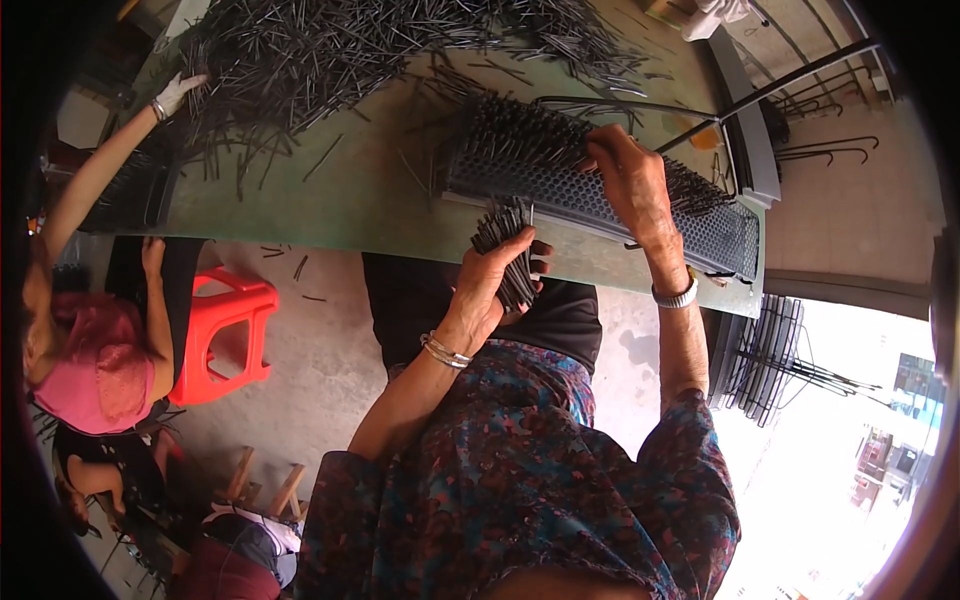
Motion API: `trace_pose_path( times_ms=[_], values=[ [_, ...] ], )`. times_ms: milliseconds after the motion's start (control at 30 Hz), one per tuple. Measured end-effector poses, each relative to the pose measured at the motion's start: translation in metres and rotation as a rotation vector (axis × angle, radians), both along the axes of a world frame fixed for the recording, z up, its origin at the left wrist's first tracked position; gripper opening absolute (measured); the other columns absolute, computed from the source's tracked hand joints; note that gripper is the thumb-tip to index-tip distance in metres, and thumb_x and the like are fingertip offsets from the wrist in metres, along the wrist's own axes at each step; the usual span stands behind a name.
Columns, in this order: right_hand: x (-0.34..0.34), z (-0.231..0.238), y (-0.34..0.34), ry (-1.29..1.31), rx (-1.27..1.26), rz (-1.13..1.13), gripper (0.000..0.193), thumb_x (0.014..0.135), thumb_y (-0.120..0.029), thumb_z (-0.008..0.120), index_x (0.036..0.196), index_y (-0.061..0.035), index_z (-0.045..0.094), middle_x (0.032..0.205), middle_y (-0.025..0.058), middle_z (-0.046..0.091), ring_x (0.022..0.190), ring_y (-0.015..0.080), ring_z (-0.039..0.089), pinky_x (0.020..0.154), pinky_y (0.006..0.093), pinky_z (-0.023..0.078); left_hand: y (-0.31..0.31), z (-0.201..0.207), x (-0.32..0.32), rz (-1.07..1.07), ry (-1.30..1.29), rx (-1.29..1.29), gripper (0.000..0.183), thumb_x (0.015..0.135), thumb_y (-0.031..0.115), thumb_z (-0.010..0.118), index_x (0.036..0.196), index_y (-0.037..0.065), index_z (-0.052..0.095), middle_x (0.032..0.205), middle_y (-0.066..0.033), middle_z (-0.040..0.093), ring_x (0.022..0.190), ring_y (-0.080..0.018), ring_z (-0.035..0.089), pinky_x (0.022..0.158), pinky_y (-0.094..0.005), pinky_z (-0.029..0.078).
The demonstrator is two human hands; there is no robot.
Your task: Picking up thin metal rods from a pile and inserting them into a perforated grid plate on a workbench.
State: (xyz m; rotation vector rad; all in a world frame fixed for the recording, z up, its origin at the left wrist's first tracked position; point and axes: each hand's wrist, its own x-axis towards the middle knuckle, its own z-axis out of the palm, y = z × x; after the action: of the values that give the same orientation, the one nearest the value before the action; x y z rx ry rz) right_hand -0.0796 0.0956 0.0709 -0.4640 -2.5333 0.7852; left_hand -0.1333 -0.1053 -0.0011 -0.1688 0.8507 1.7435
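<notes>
My left hand (484, 283) is wrapped round a bundle of thin black sticks (508, 228) just in front of the table edge. Farther right, my right hand (637, 192) hangs over a long dark rack full of round holes (570, 203), its fingertips pinched together. Whether a stick sits in that pinch is too small to tell. Many black sticks (515, 132) stand upright in the rack's far rows, close by those fingers. The nearer rows show bare holes. The rack lies aslant along the front of the green tabletop (340, 205).
A big heap of loose black sticks (350, 50) covers the table's far side. At left, a co-worker's gloved hand (180, 93) reaches into it. A black metal frame (770, 90) rises at right. A red plastic stool (225, 330) stands on the floor.
</notes>
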Motion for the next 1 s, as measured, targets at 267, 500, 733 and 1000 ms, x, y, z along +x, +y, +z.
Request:
trace_pose_path(
  times_ms=[267, 500, 733, 1000],
  values=[
    [-0.003, 0.004, 0.002, -0.019, -0.066, 0.071, 0.013, 0.091, -0.004, 0.058, 0.102, 0.0013, 0.061, 0.085, 0.0137, 0.068, 0.077, 0.0196, 0.070, 0.064, 0.0290, 0.052, 0.000, -0.004, 0.001, 0.009, -0.005, 0.011, 0.015, 0.088, 0.018, 0.068, 0.094, 0.006, 0.062, 0.081, -0.0094, 0.068, 0.060, -0.0156, 0.063, 0.047, -0.0279, 0.051],
    [-0.005, -0.009, 0.002, -0.021, 0.077, 0.095, 0.012, 0.088, -0.007, 0.063, 0.100, -0.0038, 0.065, 0.086, 0.0111, 0.066, 0.077, 0.0208, 0.068, 0.066, 0.0308, 0.051, 0.003, 0.001, 0.002, -0.006, 0.001, -0.026, 0.014, 0.088, 0.016, 0.068, 0.095, 0.006, 0.062, 0.081, -0.0108, 0.068, 0.063, -0.0197, 0.066, 0.046, -0.0275, 0.050],
    [-0.002, -0.020, -0.003, 0.024, 0.512, -0.039, 0.018, 0.085, -0.013, 0.067, 0.102, -0.0099, 0.070, 0.091, 0.0092, 0.063, 0.081, 0.0264, 0.063, 0.068, 0.0333, 0.050, 0.007, 0.000, 0.003, -0.007, 0.010, -0.034, 0.018, 0.086, 0.017, 0.069, 0.098, 0.005, 0.062, 0.083, -0.0125, 0.068, 0.067, -0.0227, 0.068, 0.048, -0.0288, 0.052],
    [0.026, -0.017, -0.038, -0.239, -0.555, 0.170, 0.022, 0.089, -0.009, 0.065, 0.108, 0.0011, 0.065, 0.086, 0.0044, 0.066, 0.077, 0.0101, 0.059, 0.068, 0.0255, 0.048, 0.005, 0.009, 0.004, -0.050, 0.054, -0.072, 0.023, 0.086, 0.017, 0.070, 0.104, 0.004, 0.064, 0.087, -0.0120, 0.069, 0.072, -0.0223, 0.068, 0.054, -0.0296, 0.055]
  ],
)
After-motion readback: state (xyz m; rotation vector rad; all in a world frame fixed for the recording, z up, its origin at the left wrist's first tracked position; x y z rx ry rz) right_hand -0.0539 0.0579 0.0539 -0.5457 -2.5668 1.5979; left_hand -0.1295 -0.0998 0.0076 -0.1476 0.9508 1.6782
